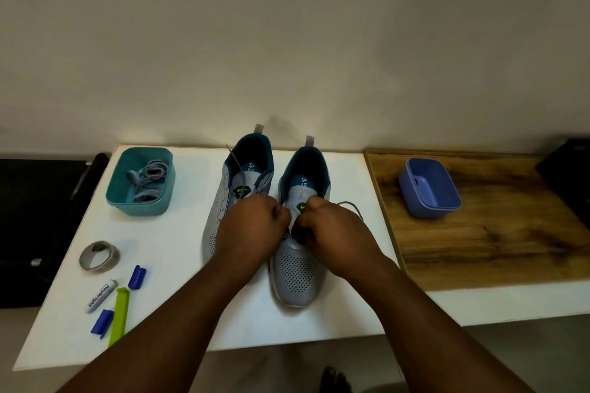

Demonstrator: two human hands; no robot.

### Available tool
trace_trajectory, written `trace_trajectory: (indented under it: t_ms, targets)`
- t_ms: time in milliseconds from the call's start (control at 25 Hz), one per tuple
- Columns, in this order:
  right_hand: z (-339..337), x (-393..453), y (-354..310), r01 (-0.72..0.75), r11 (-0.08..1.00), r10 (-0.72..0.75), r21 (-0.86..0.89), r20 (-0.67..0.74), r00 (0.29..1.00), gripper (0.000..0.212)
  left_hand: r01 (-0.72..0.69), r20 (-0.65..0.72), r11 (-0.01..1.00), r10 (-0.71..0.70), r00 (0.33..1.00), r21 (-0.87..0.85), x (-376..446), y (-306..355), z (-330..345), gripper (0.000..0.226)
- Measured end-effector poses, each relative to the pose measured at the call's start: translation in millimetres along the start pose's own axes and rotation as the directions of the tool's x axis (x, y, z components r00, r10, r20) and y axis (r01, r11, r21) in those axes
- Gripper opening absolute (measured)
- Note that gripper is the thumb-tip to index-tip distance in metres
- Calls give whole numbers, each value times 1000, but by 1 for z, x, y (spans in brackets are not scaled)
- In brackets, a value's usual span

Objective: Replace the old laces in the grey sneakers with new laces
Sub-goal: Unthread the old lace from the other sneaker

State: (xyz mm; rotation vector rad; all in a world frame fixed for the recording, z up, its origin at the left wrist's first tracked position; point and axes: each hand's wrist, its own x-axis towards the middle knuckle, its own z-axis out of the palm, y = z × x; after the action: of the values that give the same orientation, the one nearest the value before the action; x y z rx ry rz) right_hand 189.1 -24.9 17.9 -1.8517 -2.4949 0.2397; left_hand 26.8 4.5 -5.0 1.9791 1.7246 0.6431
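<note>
On the white table [178, 322] two grey sneakers stand side by side, toes toward the person and heels toward the wall; over the right sneaker [298, 277] both hands meet at the lacing area; the left hand [252, 230] has its fingers curled and pinches a thin pale lace [290, 230] that runs down between the hands; the right hand [332, 230] is curled too, gripping at the eyelets, and a loop of grey lace [352, 206] shows just past its knuckles; the left sneaker [220, 210] lies partly under the left forearm, a loose lace end [236, 166] rising from its tongue; at the table's far left a teal tub [140, 204] holds a tangle of grey laces [148, 180]; nearer lie a tape roll [99, 257], a white tube [101, 295], a green clip [118, 316] and two blue caps [137, 276]; on the wooden board [479, 249] to the right sits a blue tub [429, 188]
</note>
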Motion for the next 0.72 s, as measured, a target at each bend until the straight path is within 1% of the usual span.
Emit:
trace_trajectory:
  t_ms: [40,80,120,160,200,240,280,320,360,400,440,480,520,560,600,640,680,720]
  targets:
    - [-2,-1,0,-11,1000,12,12,-45,999,18,3,-5,1000,-2,1000,26,0,0,0,41]
    - [-7,-3,4,-91,995,97,51,-126,987,15,4,-10,998,-4,1000,55,0,0,0,40]
    - [-16,-5,12,-217,969,241,118,-254,937,12,1,-17,996,1,1000,84,-1,2,0,40]
    - [-25,-6,24,-340,918,396,205,-395,829,10,-3,-22,995,6,1000,103,-1,2,0,38]
    - [-30,-10,34,-412,864,504,291,-490,711,11,-3,-17,994,5,1000,105,-2,2,0,37]
    - [-31,-13,41,-445,840,542,311,-522,658,16,1,-8,996,0,1000,95,-2,2,0,37]
    - [-30,-15,40,-453,855,517,255,-509,689,26,5,-1,996,-5,1000,85,-2,2,0,36]
    - [-26,-15,31,-419,894,446,162,-433,783,41,8,2,996,-8,1000,83,-1,3,0,37]
    - [-20,-13,18,-342,936,350,82,-314,882,50,9,1,996,-9,1000,89,-1,4,1,37]
    - [-11,-10,4,-250,968,250,25,-193,949,50,11,-1,995,-11,1000,97,0,5,0,37]
    - [-3,-6,-8,-163,986,161,-11,-105,981,42,14,0,995,-14,1000,102,0,5,-1,37]
    - [4,-3,-14,-115,993,114,-30,-51,992,32,22,3,995,-22,1000,99,-1,5,-2,36]
    - [4,0,-15,-109,993,107,-37,-35,994,23,30,7,995,-31,999,90,-2,4,-3,36]
    - [2,1,-10,-135,990,133,-36,-52,990,17,36,11,996,-37,999,79,-3,3,-4,35]
    - [-2,0,-3,-191,981,187,-31,-115,976,14,34,11,997,-34,999,76,-3,3,-5,35]
    - [-9,-3,7,-284,959,272,-22,-219,937,13,24,7,996,-24,1000,85,-2,2,-5,36]
    - [-16,-6,19,-400,916,372,-16,-335,866,13,13,1,995,-13,1000,99,-2,3,-5,36]
    - [-22,-10,31,-512,859,461,-1,-433,775,14,7,-5,993,-6,1000,115,-2,4,-6,37]
